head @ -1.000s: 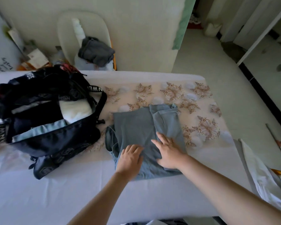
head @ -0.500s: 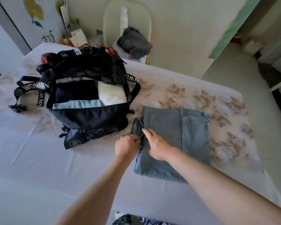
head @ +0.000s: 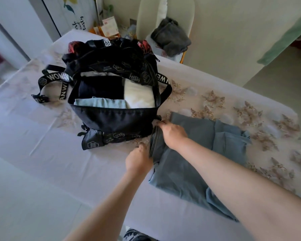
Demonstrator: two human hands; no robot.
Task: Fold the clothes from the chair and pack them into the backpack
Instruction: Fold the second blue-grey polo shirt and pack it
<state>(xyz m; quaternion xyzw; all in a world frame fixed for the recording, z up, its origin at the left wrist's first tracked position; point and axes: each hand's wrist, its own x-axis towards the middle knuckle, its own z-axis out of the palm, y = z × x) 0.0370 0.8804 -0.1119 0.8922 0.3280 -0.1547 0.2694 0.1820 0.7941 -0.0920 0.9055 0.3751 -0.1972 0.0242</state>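
With the right hand [head: 172,134], pinching the far left corner of the folded blue-grey garment [head: 229,141], fingertips closed together on the cloth just beside the lower right corner of the backpack [head: 115,120]. With the left hand [head: 137,159], reaching the same left edge nearer the body, fingers curled against the dark ribbed band [head: 152,145]; impossible to tell whether gripping the cloth or only touching it.

Judging the step as gathering the folded bundle for the move into the bag. For doing it well:
- Getting both hands under the left edge rather than tugging at one corner.
- Keeping the layers stacked while lifting.
- Catching the loose flap trailing toward the near edge of the counter [head: 42,153].
- Carrying the bundle flat and low, so as not to spill the fold on the short way over.

Moving outward to the garment: lying flat on the counter, to the right of the backpack, very close to it at the pinched corner.

Moving on to the backpack: standing open with its mouth up, already holding three folded pieces.
- light blue piece [head: 101,102] along the near wall
- white piece [head: 139,96] at the right
- navy piece [head: 99,87] behind at the left

Guessing at little spare room, so probably needing the contents pressed down, or the bundle laid on top.

Beyond, on the chair [head: 181,13] behind the counter: dark grey garment [head: 170,39] lying crumpled, not yet folded.
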